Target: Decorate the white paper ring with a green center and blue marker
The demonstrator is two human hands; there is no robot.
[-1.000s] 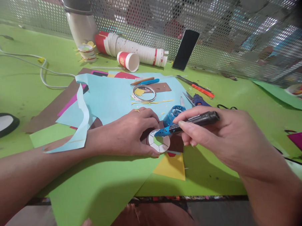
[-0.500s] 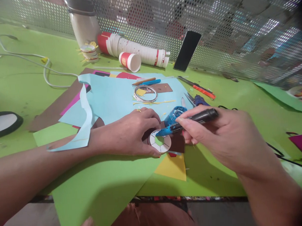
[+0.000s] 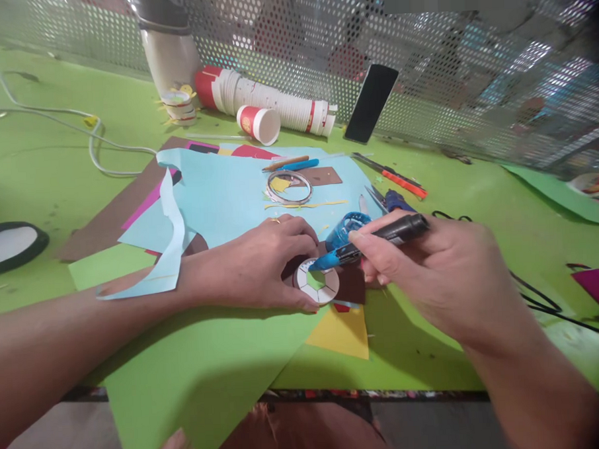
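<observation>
A round white paper disc (image 3: 326, 294) with a green hexagon in its middle and black lines running outward lies on dark brown paper (image 3: 352, 285). My left hand (image 3: 281, 262) rests beside it, thumb and curled fingers holding its left edge. In my right hand (image 3: 405, 266) is a marker pen (image 3: 389, 239) with a blue front part and black rear end, its tip touching the disc's upper left part. Just behind the marker sits a roll of blue tape (image 3: 347, 229). A curled light blue paper strip (image 3: 173, 223) lies across my left forearm.
Paper cups (image 3: 274, 100) lie in a stacked row at the back, near a leaning phone (image 3: 372, 104). An orange cutter (image 3: 404, 182) and scissors (image 3: 378, 198) lie at right. Green paper (image 3: 187, 375) overhangs the front edge. A hot-looking cable (image 3: 536, 300) runs at right.
The marker tip stays on the disc while its rear end and my right hand shift very slightly left. My left hand keeps its place at the disc.
</observation>
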